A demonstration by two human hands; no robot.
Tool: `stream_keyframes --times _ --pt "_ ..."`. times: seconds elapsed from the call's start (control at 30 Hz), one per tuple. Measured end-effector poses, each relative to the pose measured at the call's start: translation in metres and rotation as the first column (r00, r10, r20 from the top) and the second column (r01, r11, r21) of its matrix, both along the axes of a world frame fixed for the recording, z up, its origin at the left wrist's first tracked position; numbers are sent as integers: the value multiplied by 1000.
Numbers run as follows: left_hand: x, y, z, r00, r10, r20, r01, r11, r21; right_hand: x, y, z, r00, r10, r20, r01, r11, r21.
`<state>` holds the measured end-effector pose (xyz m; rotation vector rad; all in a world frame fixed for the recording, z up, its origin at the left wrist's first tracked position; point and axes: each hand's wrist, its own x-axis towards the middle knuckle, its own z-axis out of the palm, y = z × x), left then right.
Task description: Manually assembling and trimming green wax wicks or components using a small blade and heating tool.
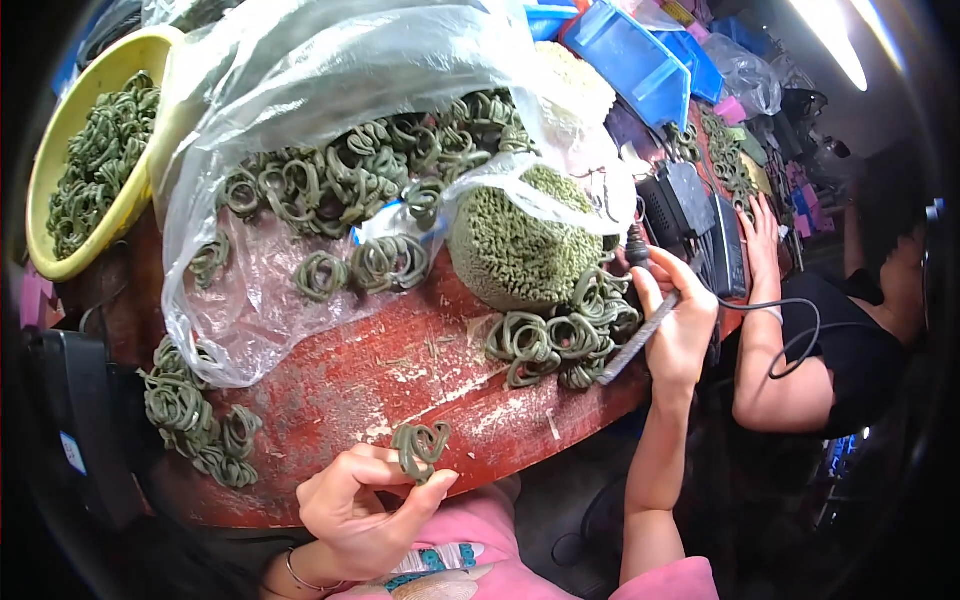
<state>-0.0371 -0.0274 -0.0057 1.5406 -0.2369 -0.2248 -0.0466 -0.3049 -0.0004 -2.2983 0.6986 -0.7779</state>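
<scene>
My left hand [365, 510] pinches a dark green looped piece [420, 448] between thumb and fingertips, just in front of the table's near edge. My right hand [678, 320] is closed round a corded, pen-like tool with a black collar [636, 250] and a thin upper end. A grey rod [640, 340] slants down from the same fingers; whether it belongs to the tool I cannot tell. Under that hand lies a cluster of green looped pieces [560, 340]. Beside them, a clear bag holds a mound of tiny green bits [525, 240].
A large clear plastic bag [230, 330] lies open on the worn red table [400, 370], with many looped pieces [340, 180] inside. More fill a yellow basin [165, 60]. A loose pile [190, 410] sits at left. Blue bins [630, 60], a black box [675, 200] and another person's arm [765, 250] are at right.
</scene>
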Motion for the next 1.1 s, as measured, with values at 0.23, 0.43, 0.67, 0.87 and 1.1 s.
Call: stream_keyframes --times 0.23,0.43,0.67,0.87,1.1 --pt "0 0 2 992 129 -9 -129 992 -4 -31 44 34 961 56 270 -140 943 303" --pt "6 -3 -8 971 141 194 -138 990 -28 -66 100 8 830 554 -59 -551 832 61" --pt "3 -7 -9 962 183 201 -181 983 -30 -72 105 -3 764 629 -143 -634 773 11" --pt "3 -7 -10 964 198 175 -197 980 -27 -69 105 -4 738 650 -181 -664 748 -19" --pt "4 -8 -11 966 210 152 -208 978 -34 -67 108 -2 747 632 -208 -648 761 -14"
